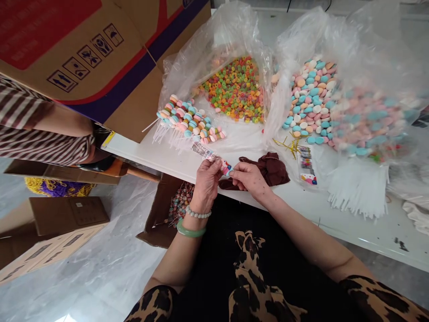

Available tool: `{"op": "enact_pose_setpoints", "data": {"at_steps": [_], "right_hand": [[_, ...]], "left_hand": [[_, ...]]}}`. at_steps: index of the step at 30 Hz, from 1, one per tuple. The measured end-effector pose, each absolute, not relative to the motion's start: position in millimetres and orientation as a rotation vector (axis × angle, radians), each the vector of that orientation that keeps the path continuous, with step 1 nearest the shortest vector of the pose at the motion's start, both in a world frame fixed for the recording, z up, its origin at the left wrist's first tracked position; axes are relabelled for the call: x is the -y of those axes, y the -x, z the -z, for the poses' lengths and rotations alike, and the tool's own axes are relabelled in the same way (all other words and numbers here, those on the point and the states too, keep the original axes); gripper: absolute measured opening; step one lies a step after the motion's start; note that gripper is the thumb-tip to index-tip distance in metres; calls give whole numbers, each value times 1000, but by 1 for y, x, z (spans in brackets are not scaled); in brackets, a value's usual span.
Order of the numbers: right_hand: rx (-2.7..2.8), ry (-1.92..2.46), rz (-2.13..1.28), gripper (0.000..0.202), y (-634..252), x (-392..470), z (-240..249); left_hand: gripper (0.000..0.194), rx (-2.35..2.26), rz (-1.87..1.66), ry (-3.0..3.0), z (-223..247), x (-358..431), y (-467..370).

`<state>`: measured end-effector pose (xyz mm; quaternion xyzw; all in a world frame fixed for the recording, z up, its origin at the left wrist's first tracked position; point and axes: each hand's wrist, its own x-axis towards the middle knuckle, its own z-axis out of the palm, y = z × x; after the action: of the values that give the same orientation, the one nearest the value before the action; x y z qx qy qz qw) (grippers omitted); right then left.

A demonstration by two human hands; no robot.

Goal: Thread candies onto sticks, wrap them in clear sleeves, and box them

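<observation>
A small printed plastic wrapper (225, 168) is stretched between my hands at the table's front edge. The thumb and fingers of my left hand (208, 180) pinch one side of it, and the fingertips of my right hand (250, 178) pinch the other. Whether anything sits inside the wrapper is hidden by the fingers. Just behind lies a pile of pastel candies on white sticks (191, 120). A crumpled dark brown cloth (273, 169) rests beside my right hand. Further right are gold twist ties (291, 146) and a stack of printed wrappers (307, 164).
Plastic bags hold colourful ring candies (234, 91) and pastel candies (315, 96). White sticks (360, 190) lie at right. A large carton (110, 58) stands at left, near another person's striped sleeve (40, 141). Below the edge, an open box (159, 214) holds wrapped candies.
</observation>
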<state>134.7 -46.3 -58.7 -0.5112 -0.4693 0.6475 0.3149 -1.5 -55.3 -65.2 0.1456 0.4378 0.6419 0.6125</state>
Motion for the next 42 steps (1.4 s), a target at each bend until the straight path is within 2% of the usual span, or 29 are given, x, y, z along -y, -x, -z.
{"op": "enact_pose_setpoints", "data": {"at_steps": [7,13,17,21,25,31,36,42], "right_hand": [[1184,1454,-1610,21,-135,46,77],[1417,1516,-1246,25,-132,48,73],[1486,1368,-1448,16,-137,51,64],[1542,1422,-1391,13,-140,55,64],[1292,1356,-1617,16,-131,54,69],[987,1286,-1676,16,-118,50,71],[945,1271,-1705,18,-121,52,69],[891,1262,-1747,18,-121,54,66]], "left_hand": [[31,-1032,-1445,-402,71,65,-13],[29,-992,-1428,-380,75,65,-21],[26,-948,-1466,-303,77,59,-10],[23,-966,-1483,-275,75,56,2],[26,-963,-1419,-299,73,59,0],[33,-964,-1344,-313,78,66,-13],[22,-1221,-1373,-543,84,69,-12],[27,-1621,-1368,-986,84,74,-7]]}}
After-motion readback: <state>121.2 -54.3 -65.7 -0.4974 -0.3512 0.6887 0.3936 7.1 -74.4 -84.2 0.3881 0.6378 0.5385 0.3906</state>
